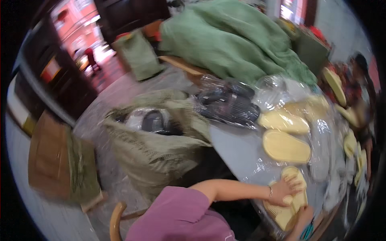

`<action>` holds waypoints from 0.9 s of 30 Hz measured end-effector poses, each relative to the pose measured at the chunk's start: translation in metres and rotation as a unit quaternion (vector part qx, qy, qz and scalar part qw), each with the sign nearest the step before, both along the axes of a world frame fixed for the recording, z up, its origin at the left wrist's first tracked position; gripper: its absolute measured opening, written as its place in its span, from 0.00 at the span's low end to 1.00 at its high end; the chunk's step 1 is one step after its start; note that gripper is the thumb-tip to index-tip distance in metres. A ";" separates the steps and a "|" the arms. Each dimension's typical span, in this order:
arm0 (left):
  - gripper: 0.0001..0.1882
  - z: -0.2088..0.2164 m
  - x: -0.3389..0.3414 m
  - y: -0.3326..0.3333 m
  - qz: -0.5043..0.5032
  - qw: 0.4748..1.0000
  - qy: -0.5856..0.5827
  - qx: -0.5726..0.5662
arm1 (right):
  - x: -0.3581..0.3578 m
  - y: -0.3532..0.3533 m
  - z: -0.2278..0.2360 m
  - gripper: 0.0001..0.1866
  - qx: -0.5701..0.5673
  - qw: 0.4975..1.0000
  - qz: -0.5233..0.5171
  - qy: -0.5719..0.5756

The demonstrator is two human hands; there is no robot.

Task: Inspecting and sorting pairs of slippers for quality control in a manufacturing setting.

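A pair of pale yellow slippers (285, 219) lies on the near right end of the table. My left hand (284, 192) reaches across from the left and is closed over the upper slipper, fingers draped on it. My right hand (303, 217) is beside the slippers' right edge with its fingers curled; what they hold is hidden. A teal-handled tool (307, 231), its kind unclear, shows against the right hand. Just beyond is a yellow slipper (286, 146), sole up, with another yellow slipper (284, 121) in clear plastic behind it.
Black slippers (229, 102) in clear plastic lie at the table's far edge. An open woven sack (161, 154) with wrapped slippers stands left of the table (237, 146). Green cloth (229, 38) covers a heap behind. A cardboard box (50, 156) is at far left. Another person (360, 88) is at right.
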State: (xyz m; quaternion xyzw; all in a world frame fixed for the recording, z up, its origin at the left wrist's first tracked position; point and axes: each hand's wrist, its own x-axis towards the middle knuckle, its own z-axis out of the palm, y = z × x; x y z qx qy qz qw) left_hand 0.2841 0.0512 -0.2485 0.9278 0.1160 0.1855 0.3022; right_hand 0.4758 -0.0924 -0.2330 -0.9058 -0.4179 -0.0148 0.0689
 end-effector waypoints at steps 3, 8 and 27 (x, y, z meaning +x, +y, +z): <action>0.47 0.003 -0.003 0.003 0.001 1.000 0.002 -0.014 | -0.021 0.006 0.011 0.08 -0.012 0.999 -0.007 -0.052; 0.48 0.007 -0.006 0.002 -0.023 0.999 0.002 -0.040 | -0.063 -0.013 0.046 0.16 0.041 0.995 0.080 -0.045; 0.40 0.010 -0.011 0.005 0.009 0.996 -0.012 0.090 | -0.035 -0.022 -0.018 0.05 0.365 0.901 -0.040 0.231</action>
